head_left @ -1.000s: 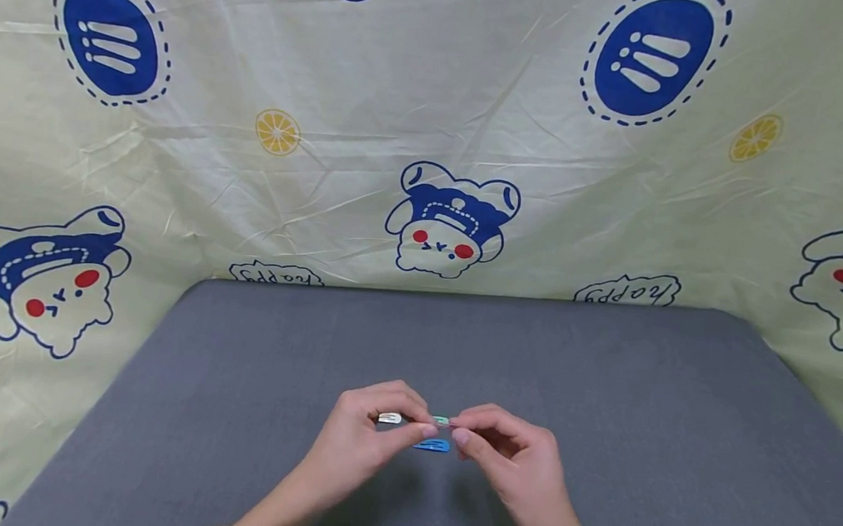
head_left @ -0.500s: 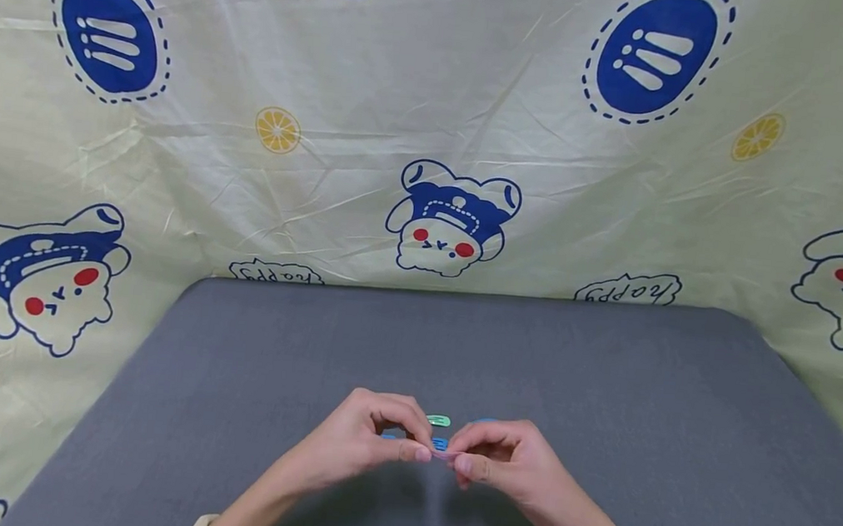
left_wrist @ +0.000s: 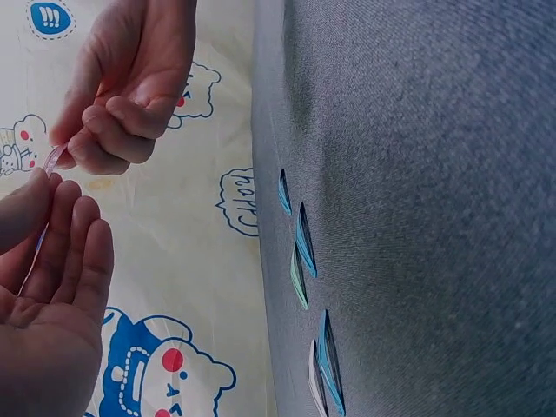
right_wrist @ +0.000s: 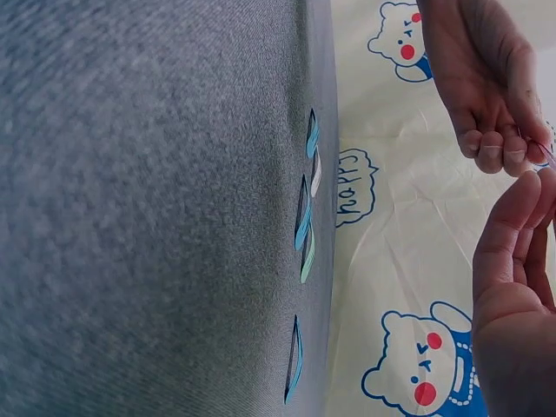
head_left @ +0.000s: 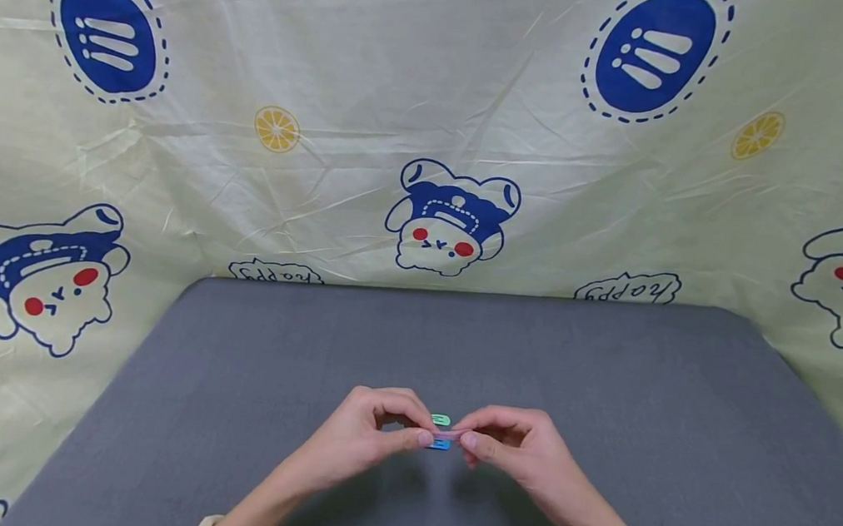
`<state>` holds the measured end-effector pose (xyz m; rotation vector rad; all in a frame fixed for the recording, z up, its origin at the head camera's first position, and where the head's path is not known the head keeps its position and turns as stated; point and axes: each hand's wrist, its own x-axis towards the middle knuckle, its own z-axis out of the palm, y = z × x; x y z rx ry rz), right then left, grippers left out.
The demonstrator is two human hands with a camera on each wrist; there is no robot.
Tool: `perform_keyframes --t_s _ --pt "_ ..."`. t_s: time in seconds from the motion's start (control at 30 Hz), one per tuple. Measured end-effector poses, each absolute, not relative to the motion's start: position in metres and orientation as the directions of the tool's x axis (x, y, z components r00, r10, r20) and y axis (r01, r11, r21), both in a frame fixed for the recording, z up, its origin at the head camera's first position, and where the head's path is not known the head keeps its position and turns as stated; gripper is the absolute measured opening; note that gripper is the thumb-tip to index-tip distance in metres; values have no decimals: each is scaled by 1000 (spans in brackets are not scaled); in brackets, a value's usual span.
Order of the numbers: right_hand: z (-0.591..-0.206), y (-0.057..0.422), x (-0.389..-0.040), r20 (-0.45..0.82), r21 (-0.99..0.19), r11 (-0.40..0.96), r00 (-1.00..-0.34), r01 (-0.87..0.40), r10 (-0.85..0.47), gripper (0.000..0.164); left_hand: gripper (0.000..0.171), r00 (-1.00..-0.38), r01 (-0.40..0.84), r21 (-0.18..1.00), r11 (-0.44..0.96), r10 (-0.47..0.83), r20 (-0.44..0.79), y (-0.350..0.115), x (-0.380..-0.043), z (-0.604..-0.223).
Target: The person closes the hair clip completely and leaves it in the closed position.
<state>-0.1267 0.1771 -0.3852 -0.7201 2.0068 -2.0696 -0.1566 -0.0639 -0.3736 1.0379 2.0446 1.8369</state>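
Between the fingertips of both hands is a pink hair clip (head_left: 446, 435), held up above the table, level and bowed slightly. My left hand (head_left: 377, 428) pinches its left end with thumb and fingers, and my right hand (head_left: 514, 442) pinches the other end. Just beyond the clip in the head view lies a green hair clip (head_left: 441, 420), and a blue hair clip (head_left: 440, 444) shows on the near side, partly covered by fingers. The left wrist view shows the pink clip (left_wrist: 54, 158) edge-on between the two hands.
On the grey table (head_left: 607, 379), the left wrist view shows a white hair clip (left_wrist: 315, 378) beside a blue one (left_wrist: 329, 365), with another blue clip (left_wrist: 284, 193) farther along. The hands hide these in the head view. A patterned curtain (head_left: 351, 207) hangs behind the table.
Both hands first came nearer the body, then rose slightly away again, keeping the pink hair clip pinched. The white clip and outer blue clips seen earlier are now behind the hands.
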Motion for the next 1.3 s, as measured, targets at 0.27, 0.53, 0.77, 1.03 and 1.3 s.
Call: perform_keyframes --t_s 0.27,0.53,0.77,1.03,1.3 --pt "-384 180 -127 147 -989 -78 -897 -126 -417 19 4 -753 432 901 38 565 338 -60 -157 -374" --pt "-383 183 -129 127 -992 -55 -927 -114 -352 21 8 -774 448 881 149 558 299 -54 -160 -372" --pt "-379 188 -129 61 -998 -32 -954 -54 -294 23 6 -737 521 836 170 584 341 -46 -163 -373" --pt "-378 200 -128 64 -998 0 -952 -67 -300 24 6 -684 623 767 157 585 435 -36 -168 -374" --pt "-377 214 -130 70 -991 90 -947 -103 -314 24 9 -671 627 756 185 621 405 -24 -172 -375"
